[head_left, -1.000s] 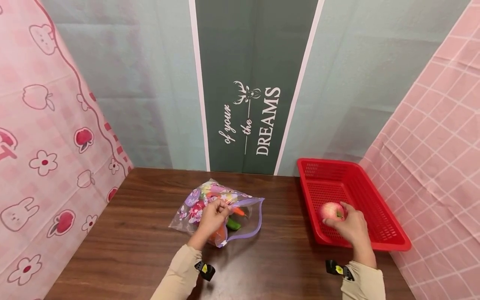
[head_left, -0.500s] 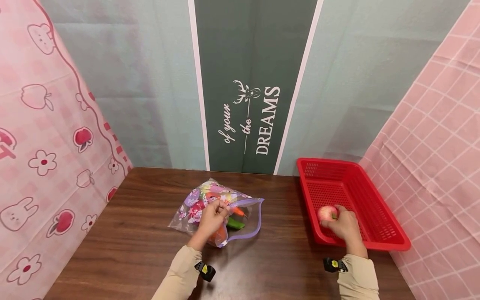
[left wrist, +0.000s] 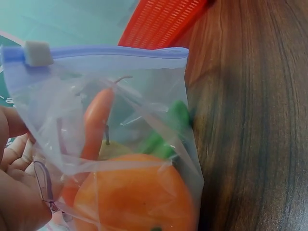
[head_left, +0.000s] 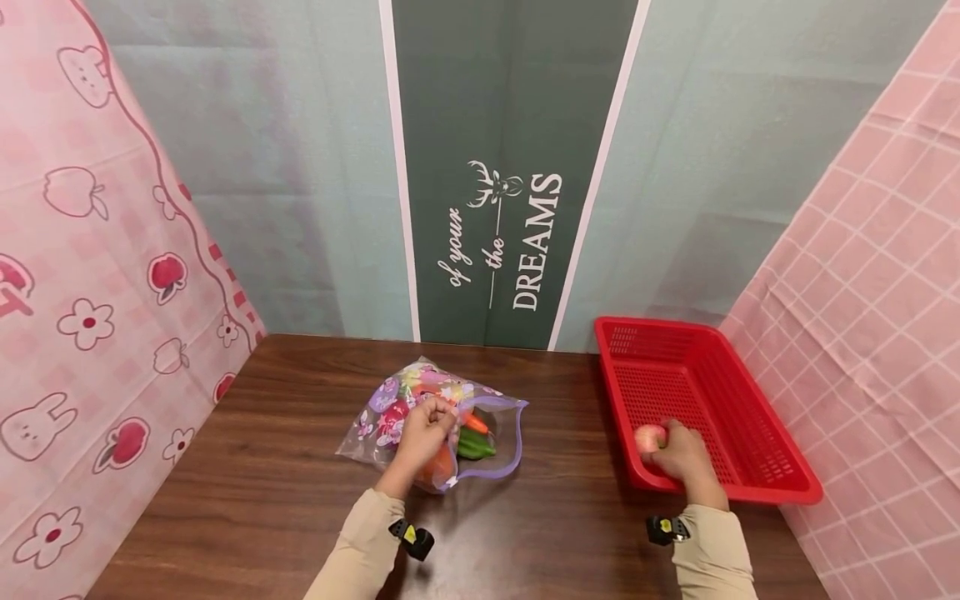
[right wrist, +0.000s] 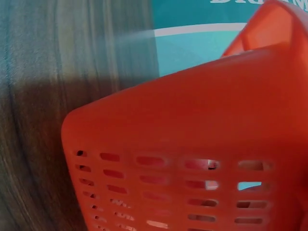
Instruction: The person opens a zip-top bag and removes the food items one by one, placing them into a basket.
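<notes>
We lowered the apple (head_left: pixel 648 438) into the red plastic basket (head_left: pixel 738 392), our right hand (head_left: pixel 686 455) holding it, so it looks nearly down, and our left hand (head_left: pixel 424 432) pinches the zip bag (head_left: pixel 393 414).

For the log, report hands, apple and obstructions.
Left hand pinching plastic bag. Right hand holding apple inside red basket. Basket wall blocking much of right wrist view.
</notes>
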Available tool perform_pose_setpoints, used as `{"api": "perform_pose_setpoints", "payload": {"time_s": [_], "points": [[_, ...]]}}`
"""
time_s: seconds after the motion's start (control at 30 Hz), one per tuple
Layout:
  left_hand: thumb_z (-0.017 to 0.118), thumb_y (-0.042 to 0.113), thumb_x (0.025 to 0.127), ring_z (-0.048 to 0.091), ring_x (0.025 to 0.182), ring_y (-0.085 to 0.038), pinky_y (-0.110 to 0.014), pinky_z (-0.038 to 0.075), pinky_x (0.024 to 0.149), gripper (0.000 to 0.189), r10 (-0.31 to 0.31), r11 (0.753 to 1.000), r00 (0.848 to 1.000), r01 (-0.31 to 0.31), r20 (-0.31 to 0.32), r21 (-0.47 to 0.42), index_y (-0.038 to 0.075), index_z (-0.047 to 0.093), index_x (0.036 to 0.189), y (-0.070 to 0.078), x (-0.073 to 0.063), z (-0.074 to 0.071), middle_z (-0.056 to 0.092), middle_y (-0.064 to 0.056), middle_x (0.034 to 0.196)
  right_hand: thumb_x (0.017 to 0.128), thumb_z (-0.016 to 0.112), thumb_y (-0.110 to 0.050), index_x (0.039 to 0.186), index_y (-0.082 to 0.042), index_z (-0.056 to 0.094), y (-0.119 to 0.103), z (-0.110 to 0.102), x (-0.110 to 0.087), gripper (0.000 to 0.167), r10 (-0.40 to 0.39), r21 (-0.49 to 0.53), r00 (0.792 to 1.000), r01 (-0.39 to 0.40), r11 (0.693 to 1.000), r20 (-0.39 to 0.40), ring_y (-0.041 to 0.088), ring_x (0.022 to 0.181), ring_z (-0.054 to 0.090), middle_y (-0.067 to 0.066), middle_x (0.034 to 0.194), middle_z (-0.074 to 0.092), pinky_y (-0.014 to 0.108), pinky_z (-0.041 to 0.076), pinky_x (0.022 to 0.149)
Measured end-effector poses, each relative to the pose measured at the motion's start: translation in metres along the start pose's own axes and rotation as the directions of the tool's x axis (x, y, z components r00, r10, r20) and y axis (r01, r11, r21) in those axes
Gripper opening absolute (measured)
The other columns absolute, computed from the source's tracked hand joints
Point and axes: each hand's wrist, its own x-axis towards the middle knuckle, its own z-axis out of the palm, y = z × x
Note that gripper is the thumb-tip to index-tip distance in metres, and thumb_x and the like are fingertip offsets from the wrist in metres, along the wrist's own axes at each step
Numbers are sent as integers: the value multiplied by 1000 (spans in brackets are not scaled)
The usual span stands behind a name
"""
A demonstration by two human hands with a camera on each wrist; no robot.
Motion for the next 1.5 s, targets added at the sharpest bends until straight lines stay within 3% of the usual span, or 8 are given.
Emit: {"api": "perform_pose_setpoints", "payload": {"time_s": [0.33,0.67,1.03,1.33,1.5], "points": [[57,-4,88,59,57,-35,-26,50,51,10,37,998,998,-35,-45,50,-13,55,85,6,-2,2,58,-25,69,69,70,-13,123,16,41,-1,3,0,68,18,-17,1000,-18,1000,20,50,96,47,39,105,47,58,41,79],[57,-4,89,57,54,-25,-24,48,50,11,11,1000,999,-11,-30,9,-14,55,86,0,-1,-1,57,-22,67,72,68,-16,129,16,37,-1,5,0,73,16,-45,999,-14,999,43,54,98,46,42,110,43,60,40,79],[57,-3,89,57,54,-25,-22,46,49,11,16,999,999,-14,-30,44,-13,55,86,4,-2,0,57,-21,66,79,67,-25,134,17,28,-5,-8,-6,80,-15,-25,998,17,1000,57,55,104,42,42,113,43,60,39,83],[57,-3,89,56,53,-22,-20,43,47,11,30,999,999,-29,-20,34,-14,55,86,5,-3,0,56,-26,68,77,68,-25,128,16,40,-18,-19,-17,71,-31,-51,998,34,998,60,55,103,43,41,112,47,60,39,82],[56,-4,89,56,53,-19,-21,44,48,12,21,1000,1000,-21,-13,9,-15,54,86,4,-1,0,56,-25,68,78,68,-24,126,15,43,-26,-20,-23,66,-62,-67,998,62,996,6,55,98,46,40,107,47,61,40,79]]}}
